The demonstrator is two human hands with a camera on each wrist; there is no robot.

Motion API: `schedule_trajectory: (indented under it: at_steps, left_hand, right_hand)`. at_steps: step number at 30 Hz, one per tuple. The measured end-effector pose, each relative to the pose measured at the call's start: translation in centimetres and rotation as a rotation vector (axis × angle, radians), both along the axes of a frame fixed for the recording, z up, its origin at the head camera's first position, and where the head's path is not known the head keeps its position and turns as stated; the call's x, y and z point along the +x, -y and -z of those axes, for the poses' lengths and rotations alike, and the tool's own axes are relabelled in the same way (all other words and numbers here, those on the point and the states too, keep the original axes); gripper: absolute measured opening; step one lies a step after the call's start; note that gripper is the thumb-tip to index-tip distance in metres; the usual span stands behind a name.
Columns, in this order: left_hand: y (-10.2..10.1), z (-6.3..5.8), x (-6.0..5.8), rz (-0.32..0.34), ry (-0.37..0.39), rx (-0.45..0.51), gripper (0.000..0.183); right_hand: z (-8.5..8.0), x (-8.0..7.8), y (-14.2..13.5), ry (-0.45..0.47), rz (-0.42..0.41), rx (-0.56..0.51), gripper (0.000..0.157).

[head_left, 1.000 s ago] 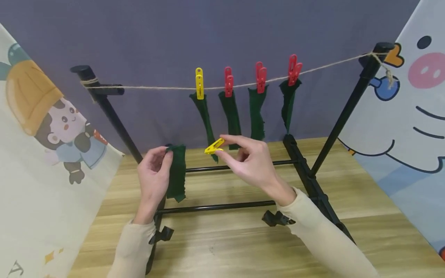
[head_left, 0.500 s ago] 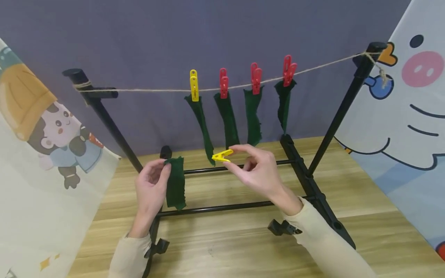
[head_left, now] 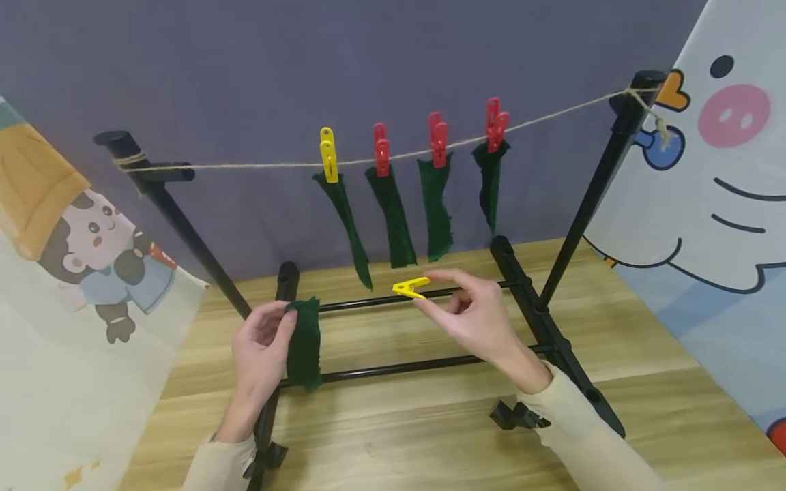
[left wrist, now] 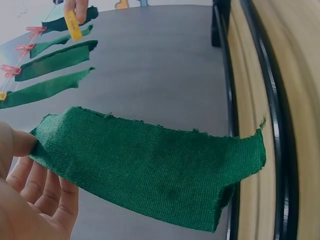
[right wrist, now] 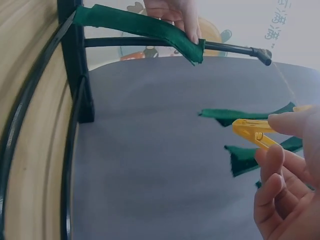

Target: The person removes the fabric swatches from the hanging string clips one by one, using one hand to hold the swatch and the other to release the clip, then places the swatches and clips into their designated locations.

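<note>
My left hand [head_left: 263,354] pinches a green cloth strip [head_left: 303,348] by its upper corner, and the rest hangs down in front of the rack's left side. In the left wrist view that cloth [left wrist: 145,165] spreads out from thumb and fingers. Between thumb and fingertips, my right hand [head_left: 475,317] holds a yellow clothespin [head_left: 410,287] by its handles, nose to the left. Behind the hands, a twine line [head_left: 258,166] carries several green strips [head_left: 393,218]. One yellow clothespin [head_left: 329,157] and red clothespins [head_left: 382,151] clip them to it.
A black frame with a left post [head_left: 184,232] and a right post [head_left: 595,184] bears the twine. Low crossbars [head_left: 393,370] run above the wooden tabletop [head_left: 393,436]. A grey backdrop stands behind, with cartoon sheets [head_left: 724,218] at the sides.
Both hands have lowered in the head view, each keeping its hold on the cloth or the clothespin. The right hand has shifted right, away from the left. The head view has shifted slightly.
</note>
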State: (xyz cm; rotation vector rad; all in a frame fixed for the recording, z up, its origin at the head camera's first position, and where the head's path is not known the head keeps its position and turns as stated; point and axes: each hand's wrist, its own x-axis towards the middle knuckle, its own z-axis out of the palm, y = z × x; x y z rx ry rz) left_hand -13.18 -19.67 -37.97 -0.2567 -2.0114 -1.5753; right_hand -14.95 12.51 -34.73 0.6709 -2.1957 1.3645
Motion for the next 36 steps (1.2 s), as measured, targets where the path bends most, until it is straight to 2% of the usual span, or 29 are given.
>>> schedule_trajectory:
  at_steps: [12, 19, 24, 30, 36]
  left_hand:
    - [0.7, 1.9, 1.0, -0.022, 0.134, -0.036, 0.013]
    - [1.1, 2.7, 1.8, -0.036, 0.185, -0.041, 0.012]
    - [1.2, 3.7, 2.2, -0.062, 0.249, -0.064, 0.013]
    - [1.3, 4.8, 2.8, -0.046, 0.302, -0.084, 0.011]
    - [1.5, 5.4, 3.2, -0.001, 0.346, -0.127, 0.009]
  right_hand:
    - [2.2, 0.4, -2.5, 0.099, 0.075, 0.041, 0.034]
    - [3.6, 0.7, -3.3, 0.138, 0.074, 0.033, 0.036]
    - [4.9, 1.2, -4.0, 0.165, 0.102, 0.059, 0.036]
    - [6.0, 1.5, -4.7, 0.205, 0.109, 0.100, 0.035]
    - [7.2, 1.9, -5.7, 0.240, 0.115, 0.149, 0.037]
